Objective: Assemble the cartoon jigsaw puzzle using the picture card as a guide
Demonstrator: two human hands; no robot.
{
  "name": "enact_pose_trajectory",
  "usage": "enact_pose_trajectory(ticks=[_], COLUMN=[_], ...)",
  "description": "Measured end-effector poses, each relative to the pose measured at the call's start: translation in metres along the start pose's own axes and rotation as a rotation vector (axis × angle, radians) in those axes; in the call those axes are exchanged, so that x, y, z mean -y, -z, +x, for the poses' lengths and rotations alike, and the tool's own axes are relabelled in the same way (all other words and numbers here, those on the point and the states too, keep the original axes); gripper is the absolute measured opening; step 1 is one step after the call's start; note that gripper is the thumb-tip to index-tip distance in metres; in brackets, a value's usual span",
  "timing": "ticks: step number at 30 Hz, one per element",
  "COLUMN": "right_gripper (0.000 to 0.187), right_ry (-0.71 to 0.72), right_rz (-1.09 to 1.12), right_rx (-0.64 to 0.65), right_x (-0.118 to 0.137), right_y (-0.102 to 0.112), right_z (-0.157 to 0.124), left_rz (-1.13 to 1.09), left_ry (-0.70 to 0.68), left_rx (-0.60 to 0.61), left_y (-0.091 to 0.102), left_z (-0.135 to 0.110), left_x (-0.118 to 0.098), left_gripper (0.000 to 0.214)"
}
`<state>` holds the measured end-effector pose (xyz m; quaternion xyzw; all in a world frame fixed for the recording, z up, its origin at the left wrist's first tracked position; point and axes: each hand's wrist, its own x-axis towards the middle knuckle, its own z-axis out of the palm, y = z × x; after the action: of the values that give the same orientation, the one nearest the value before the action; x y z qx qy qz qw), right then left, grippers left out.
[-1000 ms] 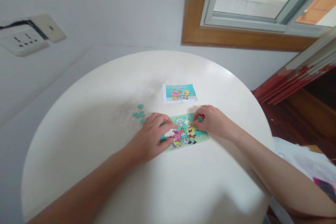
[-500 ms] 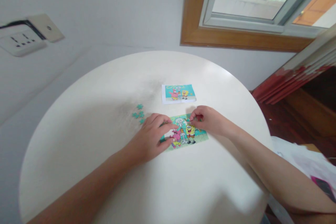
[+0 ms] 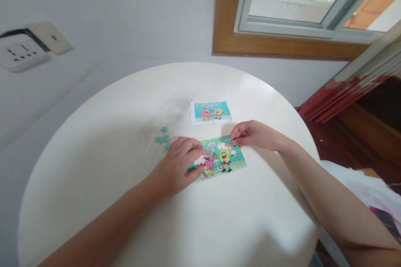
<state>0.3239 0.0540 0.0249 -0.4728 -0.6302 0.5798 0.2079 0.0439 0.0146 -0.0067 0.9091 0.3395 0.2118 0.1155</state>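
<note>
A cartoon jigsaw puzzle [image 3: 226, 162] lies on the white round table [image 3: 200, 221], with white gaps in its upper right and on its left side. Across the puzzle's left edge rests my left hand [image 3: 181, 162], open, thumb and fingers apart and holding nothing. At the upper right corner, my right hand [image 3: 246, 133] pinches a small puzzle piece [image 3: 232, 141] just over the gap; the fingertips partly hide it. Several loose teal puzzle pieces [image 3: 164, 138] lie left of the puzzle, near my left knuckles.
Behind the puzzle lies a picture card [image 3: 210, 112] with the same cartoon scene. The table's far edge is close to a wall with a wood-framed window [image 3: 282, 46]. At the right are a red curtain [image 3: 328, 96] and white plastic [image 3: 354, 187] beside the table.
My right hand has shifted a little up and right, uncovering the gap in the upper right of the puzzle. My left hand stays on the puzzle. The camera view has moved slightly.
</note>
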Motion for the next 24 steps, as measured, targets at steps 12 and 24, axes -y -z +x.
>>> enact_pose_trajectory(ticks=[12,24], right_gripper=[0.025,0.025], right_ry=[0.149,0.270], right_rz=[-0.269,-0.462], right_rx=[0.057,0.159], right_x=[0.005,0.010], right_y=[0.013,0.011], right_z=[-0.009,-0.012], left_rz=[0.001,0.009], left_ry=[0.007,0.017], left_rx=[0.011,0.035], left_y=[-0.001,0.001], left_z=[-0.001,-0.001], left_x=[0.002,0.003], left_gripper=[0.026,0.028])
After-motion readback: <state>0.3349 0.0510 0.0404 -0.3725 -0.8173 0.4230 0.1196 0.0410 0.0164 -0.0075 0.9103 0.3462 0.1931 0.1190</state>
